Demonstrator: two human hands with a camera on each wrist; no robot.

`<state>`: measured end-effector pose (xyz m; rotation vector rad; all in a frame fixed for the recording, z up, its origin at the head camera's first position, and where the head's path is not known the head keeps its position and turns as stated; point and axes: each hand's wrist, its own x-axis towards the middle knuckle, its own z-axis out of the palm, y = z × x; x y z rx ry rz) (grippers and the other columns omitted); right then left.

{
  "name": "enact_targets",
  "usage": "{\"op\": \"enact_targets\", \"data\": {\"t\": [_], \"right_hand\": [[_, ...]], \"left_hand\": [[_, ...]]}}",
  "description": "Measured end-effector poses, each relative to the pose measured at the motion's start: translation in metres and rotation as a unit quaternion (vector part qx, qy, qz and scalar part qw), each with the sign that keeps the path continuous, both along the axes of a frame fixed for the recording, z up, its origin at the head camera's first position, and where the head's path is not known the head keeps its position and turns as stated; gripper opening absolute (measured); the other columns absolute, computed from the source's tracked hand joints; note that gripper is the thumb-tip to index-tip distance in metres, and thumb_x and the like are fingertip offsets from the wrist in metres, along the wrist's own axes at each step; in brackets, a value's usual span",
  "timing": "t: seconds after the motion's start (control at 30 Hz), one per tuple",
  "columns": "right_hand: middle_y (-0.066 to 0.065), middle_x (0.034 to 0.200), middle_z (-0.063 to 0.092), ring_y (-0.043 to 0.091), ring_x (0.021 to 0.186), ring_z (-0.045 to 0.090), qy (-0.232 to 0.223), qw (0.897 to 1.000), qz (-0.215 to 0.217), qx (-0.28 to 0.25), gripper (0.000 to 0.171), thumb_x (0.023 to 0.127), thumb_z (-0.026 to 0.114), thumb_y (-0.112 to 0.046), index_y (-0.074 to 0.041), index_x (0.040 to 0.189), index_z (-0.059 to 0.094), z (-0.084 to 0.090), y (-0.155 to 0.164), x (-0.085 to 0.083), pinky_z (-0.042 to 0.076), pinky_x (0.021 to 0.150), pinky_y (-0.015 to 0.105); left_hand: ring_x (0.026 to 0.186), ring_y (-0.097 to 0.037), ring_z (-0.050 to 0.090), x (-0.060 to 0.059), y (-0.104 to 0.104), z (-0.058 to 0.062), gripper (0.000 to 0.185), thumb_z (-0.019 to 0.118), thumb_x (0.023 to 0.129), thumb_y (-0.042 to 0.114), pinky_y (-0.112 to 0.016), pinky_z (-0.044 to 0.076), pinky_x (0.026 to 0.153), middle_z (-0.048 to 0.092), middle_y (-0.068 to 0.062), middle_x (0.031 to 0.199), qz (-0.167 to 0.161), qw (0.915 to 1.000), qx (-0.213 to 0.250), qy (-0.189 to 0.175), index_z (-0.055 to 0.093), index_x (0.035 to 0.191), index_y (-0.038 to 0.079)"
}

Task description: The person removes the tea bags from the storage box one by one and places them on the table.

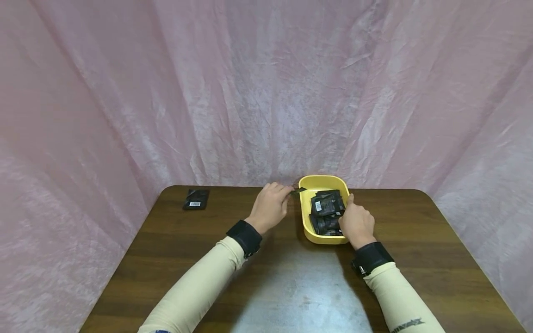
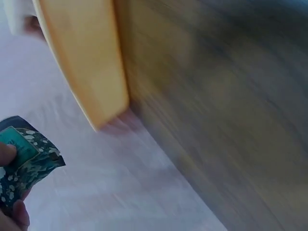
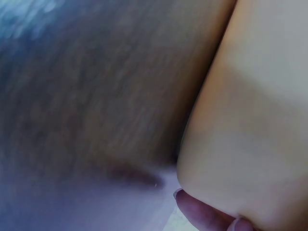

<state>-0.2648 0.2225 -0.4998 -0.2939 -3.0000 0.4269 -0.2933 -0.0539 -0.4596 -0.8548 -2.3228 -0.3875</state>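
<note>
A yellow tray (image 1: 306, 199) stands at the table's far edge, filled with several black sachets (image 1: 326, 203). My left hand (image 1: 271, 205) is just left of the tray and pinches a dark green sachet (image 1: 299, 189) over the tray's far left rim. In the left wrist view that speckled green sachet (image 2: 26, 161) sits between my fingers, with the tray's wall (image 2: 86, 57) beyond. My right hand (image 1: 356, 223) grips the tray's near right rim; the right wrist view shows fingertips (image 3: 202, 214) against the yellow wall (image 3: 255, 120).
One black sachet with a white label (image 1: 196, 199) lies alone at the table's far left corner. The dark wooden table (image 1: 291, 286) has a pale worn patch near me. Pink cloth (image 1: 266, 83) hangs close behind and on both sides.
</note>
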Motion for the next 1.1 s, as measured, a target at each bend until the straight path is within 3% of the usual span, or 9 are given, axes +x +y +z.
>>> {"op": "enact_targets", "data": {"t": [0.13, 0.3, 0.53, 0.8, 1.1], "right_hand": [[0.032, 0.099, 0.075, 0.042, 0.077, 0.070, -0.002, 1.000, -0.002, -0.001, 0.084, 0.094, 0.066, -0.016, 0.005, 0.166, 0.027, -0.001, 0.000, -0.001, 0.055, 0.065, 0.054], [0.033, 0.100, 0.075, 0.043, 0.078, 0.071, -0.002, 1.000, -0.004, -0.003, 0.083, 0.094, 0.066, -0.016, 0.005, 0.165, 0.028, -0.003, 0.001, 0.000, 0.055, 0.065, 0.054], [0.032, 0.099, 0.074, 0.043, 0.077, 0.070, -0.008, 1.000, -0.006, -0.001, 0.084, 0.094, 0.064, -0.015, 0.005, 0.166, 0.025, -0.004, 0.003, 0.000, 0.055, 0.065, 0.054], [0.031, 0.097, 0.075, 0.041, 0.075, 0.070, 0.000, 1.000, -0.002, -0.001, 0.085, 0.094, 0.065, -0.015, 0.006, 0.166, 0.026, -0.003, 0.004, 0.003, 0.055, 0.064, 0.054], [0.030, 0.094, 0.075, 0.040, 0.073, 0.070, 0.002, 1.000, -0.002, 0.001, 0.085, 0.094, 0.065, -0.015, 0.006, 0.166, 0.026, -0.002, 0.006, 0.004, 0.054, 0.063, 0.054]], "left_hand": [[0.081, -0.020, 0.073, -0.002, -0.034, -0.011, 0.012, 0.071, 0.100, 0.010, -0.035, 0.051, 0.076, 0.081, -0.002, 0.093, 0.045, 0.9988, 0.018, 0.003, 0.075, 0.111, 0.012], [0.072, -0.023, 0.074, -0.006, -0.078, -0.028, 0.009, 0.071, 0.098, 0.009, -0.038, 0.051, 0.078, 0.079, -0.007, 0.083, 0.111, 0.9931, 0.011, -0.036, 0.071, 0.107, 0.009], [0.070, -0.029, 0.073, -0.015, -0.127, -0.049, 0.023, 0.071, 0.089, -0.001, -0.042, 0.054, 0.070, 0.079, -0.012, 0.083, 0.144, 0.9865, -0.038, -0.067, 0.068, 0.111, 0.003], [0.073, -0.035, 0.076, -0.026, -0.151, -0.055, 0.033, 0.075, 0.083, -0.005, -0.049, 0.060, 0.061, 0.076, -0.016, 0.088, 0.176, 0.9694, -0.077, -0.153, 0.064, 0.113, 0.003], [0.088, -0.041, 0.078, -0.036, -0.156, -0.053, 0.046, 0.083, 0.083, 0.000, -0.052, 0.064, 0.073, 0.078, -0.024, 0.104, 0.199, 0.9460, -0.103, -0.234, 0.063, 0.125, -0.001]]}}
